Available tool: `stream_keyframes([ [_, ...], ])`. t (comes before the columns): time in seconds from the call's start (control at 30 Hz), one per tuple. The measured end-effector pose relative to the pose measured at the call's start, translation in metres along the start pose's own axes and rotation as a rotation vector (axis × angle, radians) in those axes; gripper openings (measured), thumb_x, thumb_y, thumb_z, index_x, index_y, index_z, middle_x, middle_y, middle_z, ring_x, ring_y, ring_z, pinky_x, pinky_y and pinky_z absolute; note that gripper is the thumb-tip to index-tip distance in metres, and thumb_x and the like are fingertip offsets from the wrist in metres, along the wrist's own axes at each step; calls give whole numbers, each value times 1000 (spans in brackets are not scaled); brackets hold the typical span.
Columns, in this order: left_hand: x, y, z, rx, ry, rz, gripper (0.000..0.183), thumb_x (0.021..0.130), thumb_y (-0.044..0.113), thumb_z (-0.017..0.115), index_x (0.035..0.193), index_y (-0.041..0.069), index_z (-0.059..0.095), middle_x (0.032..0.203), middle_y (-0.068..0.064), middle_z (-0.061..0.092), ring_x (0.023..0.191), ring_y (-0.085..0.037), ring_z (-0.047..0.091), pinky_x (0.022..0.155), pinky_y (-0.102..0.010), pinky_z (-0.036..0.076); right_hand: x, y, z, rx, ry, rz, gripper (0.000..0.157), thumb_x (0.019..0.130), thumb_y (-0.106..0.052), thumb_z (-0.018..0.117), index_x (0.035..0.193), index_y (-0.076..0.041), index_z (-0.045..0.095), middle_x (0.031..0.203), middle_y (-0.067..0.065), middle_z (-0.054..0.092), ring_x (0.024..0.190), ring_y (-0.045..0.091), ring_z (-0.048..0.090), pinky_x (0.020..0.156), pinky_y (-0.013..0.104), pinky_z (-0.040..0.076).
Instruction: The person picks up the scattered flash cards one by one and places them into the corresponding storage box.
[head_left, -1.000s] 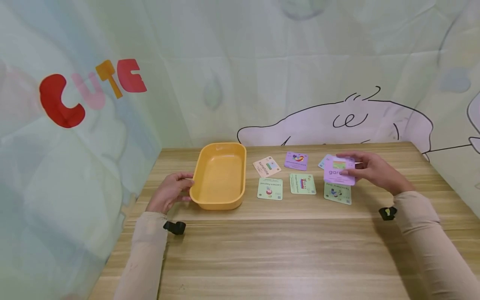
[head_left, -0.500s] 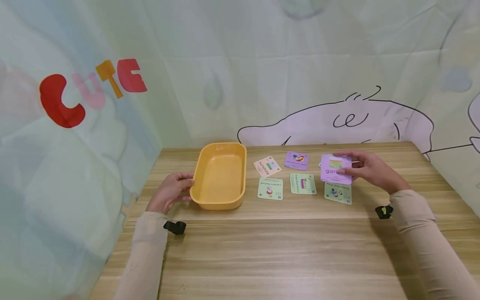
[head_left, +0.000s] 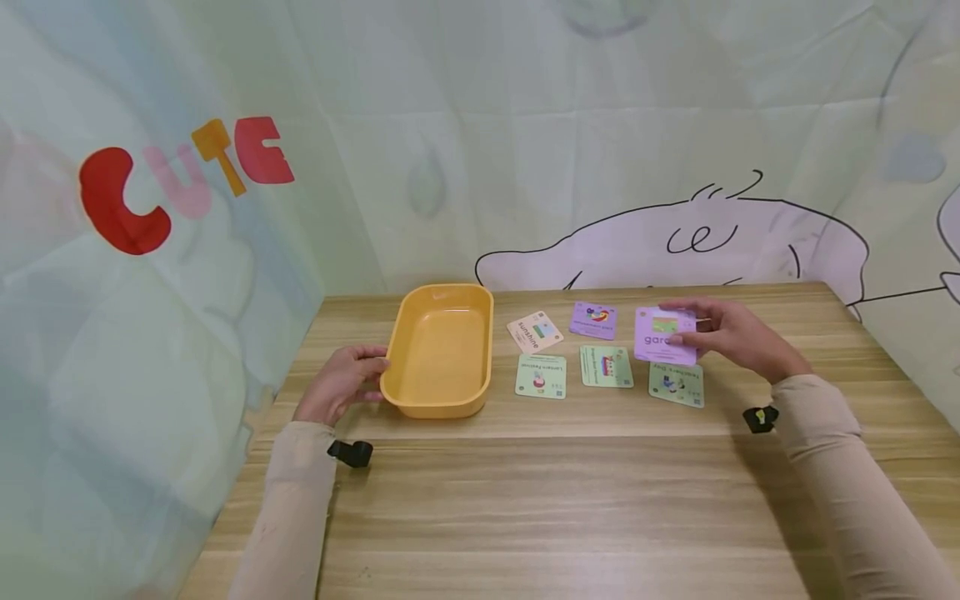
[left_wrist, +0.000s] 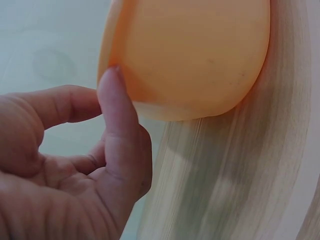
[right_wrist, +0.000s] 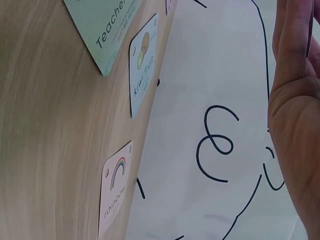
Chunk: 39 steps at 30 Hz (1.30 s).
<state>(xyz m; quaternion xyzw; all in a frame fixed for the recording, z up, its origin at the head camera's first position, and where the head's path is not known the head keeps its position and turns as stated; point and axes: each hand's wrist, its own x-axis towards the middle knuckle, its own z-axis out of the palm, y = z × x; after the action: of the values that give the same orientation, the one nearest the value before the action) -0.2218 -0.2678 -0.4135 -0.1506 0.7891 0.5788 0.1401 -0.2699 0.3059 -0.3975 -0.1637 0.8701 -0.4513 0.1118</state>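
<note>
While the left hand (head_left: 341, 385) is pinching the rim of the yellow tray (head_left: 442, 358), the right hand (head_left: 742, 336) is shifting leftward, gripping the purple card (head_left: 654, 337); the card is coming nearer the tray, overlapping the green card (head_left: 678, 390) in the head view.

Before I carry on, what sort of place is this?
Probably a children's play or learning corner, perhaps a staged one: a cartoon-printed cloth backdrop bearing the letters CUTE stands around a wood-grain table, where picture-word cards lie beside a yellow tray.
</note>
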Motion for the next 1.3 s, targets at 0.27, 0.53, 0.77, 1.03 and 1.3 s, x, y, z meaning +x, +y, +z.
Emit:
stream_keyframes([
  [0.27,0,1,-1,9,0,6,46,103,20,60,144,2,50,121,-13,57,92,-21,61,73,-30,61,3,-6,4,13,-9,-17,64,92,-34,77,148,-16,52,126,17,62,94,22,69,77,43,62],
  [0.53,-2,0,0,26,-2,8,46,104,20,59,145,1,49,128,-15,55,95,-21,61,74,-29,61,9,-5,9,19,-12,-11,64,91,-35,77,148,-18,53,127,15,61,95,23,68,77,43,62],
  [0.77,-1,1,-1,12,2,13,45,104,20,59,143,1,50,120,-12,57,93,-21,59,72,-29,61,11,-9,12,28,-7,-23,62,91,-34,77,147,-19,54,128,14,61,95,24,68,75,42,62],
  [1.03,-1,0,-1,21,-4,15,46,104,20,59,144,1,49,129,-15,56,97,-22,62,74,-30,61,15,-12,18,65,-24,-42,59,91,-29,78,145,-18,56,125,16,62,93,26,69,74,44,62],
  [1.3,-1,1,-1,20,2,8,46,104,20,59,144,1,49,127,-14,57,97,-23,61,74,-30,61,17,-14,21,62,-24,-62,60,90,-29,79,145,-17,56,126,17,62,92,26,69,75,48,61],
])
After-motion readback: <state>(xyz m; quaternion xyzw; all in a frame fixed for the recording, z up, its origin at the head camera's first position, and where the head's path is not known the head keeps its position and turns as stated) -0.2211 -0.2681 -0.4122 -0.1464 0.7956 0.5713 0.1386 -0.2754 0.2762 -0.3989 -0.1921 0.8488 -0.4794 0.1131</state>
